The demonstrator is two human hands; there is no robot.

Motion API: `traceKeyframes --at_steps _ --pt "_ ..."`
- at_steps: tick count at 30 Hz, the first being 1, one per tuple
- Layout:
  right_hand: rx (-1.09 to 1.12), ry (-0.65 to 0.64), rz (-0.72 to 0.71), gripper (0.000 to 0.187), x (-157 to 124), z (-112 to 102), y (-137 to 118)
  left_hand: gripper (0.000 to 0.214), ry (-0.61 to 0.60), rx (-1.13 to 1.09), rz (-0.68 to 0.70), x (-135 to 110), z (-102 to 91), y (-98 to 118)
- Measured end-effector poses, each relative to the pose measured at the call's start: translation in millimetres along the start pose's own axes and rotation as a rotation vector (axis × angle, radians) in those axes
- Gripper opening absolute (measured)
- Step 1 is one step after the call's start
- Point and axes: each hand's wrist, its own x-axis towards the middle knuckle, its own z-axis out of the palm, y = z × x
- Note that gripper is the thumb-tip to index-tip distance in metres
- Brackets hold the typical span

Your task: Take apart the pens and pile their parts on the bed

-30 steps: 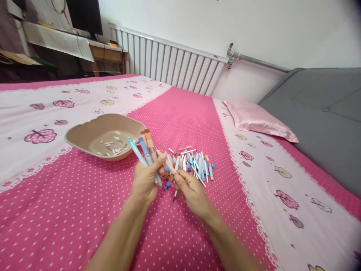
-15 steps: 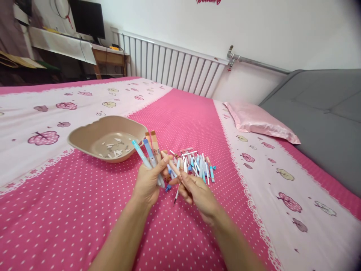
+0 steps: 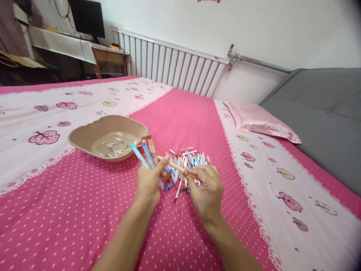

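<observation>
My left hand (image 3: 149,178) is closed around several pens: a light-blue-ended pen (image 3: 138,153), a darker blue one (image 3: 147,152) and brown-ended ones (image 3: 151,144). Between that thumb and my right hand (image 3: 206,185) runs a peach pen barrel (image 3: 173,164). The fingertips of my right hand pinch its near end; what exactly sits between them is too small to make out. Just beyond the hands lies a pile of pen parts (image 3: 194,160), with white refills, blue and pink barrels. A thin white refill (image 3: 178,191) with a dark tip and a small blue cap (image 3: 169,187) lie close by.
A beige basin (image 3: 84,145) with small white pieces inside stands on the bed to the left. The pink dotted bedspread (image 3: 180,116) lies under everything. A pink pillow (image 3: 262,122) rests at right by the grey headboard (image 3: 318,98). A desk with a monitor (image 3: 87,19) stands behind.
My right hand has turned and shifted slightly right, its fingers now pinching the end of the peach barrel, which lies flatter. The pens in my left hand have dipped a little.
</observation>
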Motion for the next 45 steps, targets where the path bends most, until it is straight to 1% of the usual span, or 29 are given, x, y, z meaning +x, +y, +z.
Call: traceKeyframes --at_steps 1,2,3,5,7,8,9,10,11,13,16,18,20,22,25,26,27,28,31,32,34,37,40,43,45 --pt "0.024 -0.008 0.034 0.006 0 1 0 0.028 -0.008 -0.004 -0.003 0 -0.1 0" --pt "0.079 -0.045 0.096 0.006 1 1 1 0.027 -0.02 -0.01 -0.004 0 -0.4 0" --pt "0.168 -0.116 0.185 0.011 2 1 1 0.027 -0.031 -0.016 -0.002 0 -0.8 0" --pt "0.402 -0.346 0.392 0.027 4 1 2 0.026 -0.05 -0.032 0.011 0 -1.4 1" --pt "0.605 -0.605 0.549 0.031 6 -1 3 0.026 -0.06 -0.045 0.035 0 -1.4 3" --pt "0.669 -0.701 0.595 0.033 7 -1 3 0.026 -0.067 -0.049 0.044 0 -1.2 3" --pt "0.705 -0.766 0.624 0.038 7 -2 3 0.025 -0.079 -0.05 0.049 0 -1.0 4" --pt "0.721 -0.793 0.634 0.043 8 -2 3 0.025 -0.094 -0.05 0.048 0 -0.9 4" --pt "0.721 -0.79 0.62 0.043 9 -3 3 0.025 -0.104 -0.052 0.046 0 -1.1 5" --pt "0.653 -0.718 0.526 0.035 10 -4 4 0.026 -0.096 -0.064 0.046 2 -2.7 6" --pt "0.41 -0.549 0.351 0.024 12 -7 6 0.03 0.009 -0.108 0.064 9 -8.5 8" --pt "0.253 -0.488 0.304 0.021 13 -11 9 0.033 0.086 -0.138 0.07 14 -13.1 9" --pt "0.137 -0.508 0.302 0.019 15 -15 16 0.034 0.134 -0.162 0.065 19 -16.7 9" --pt "0.059 -0.54 0.326 0.018 18 -18 23 0.034 0.158 -0.171 0.063 21 -18.3 9" --pt "0.057 -0.536 0.347 0.02 20 -20 31 0.032 0.179 -0.125 0.092 20 -17.4 8" --pt "0.079 -0.534 0.348 0.021 20 -20 32 0.032 0.166 -0.091 0.09 18 -16.5 7" --pt "0.105 -0.532 0.346 0.022 20 -19 32 0.032 0.129 -0.053 0.068 16 -15.3 6" --pt "0.131 -0.526 0.345 0.023 20 -18 32 0.031 0.063 -0.015 0.018 14 -13.8 5" --pt "0.211 -0.494 0.341 0.024 20 -16 26 0.028 -0.193 0.03 -0.231 4 -7.9 2" --pt "0.242 -0.493 0.342 0.024 19 -15 24 0.027 -0.255 0.015 -0.3 0 -5.6 1" --pt "0.3 -0.518 0.344 0.023 18 -14 21 0.027 -0.32 -0.035 -0.387 -5 -1.5 0" --pt "0.36 -0.576 0.344 0.023 16 -13 17 0.022 -0.335 -0.111 -0.445 -9 1.5 -3" --pt "0.391 -0.597 0.338 0.022 15 -13 14 0.014 -0.32 -0.107 -0.472 -6 -0.2 -3" --pt "0.349 -0.642 0.321 0.023 18 -19 16 0.013 -0.279 -0.051 -0.467 0 -5.3 1" --pt "0.283 -0.715 0.316 0.023 22 -28 22 0.012 -0.224 -0.031 -0.448 4 -9.6 8"
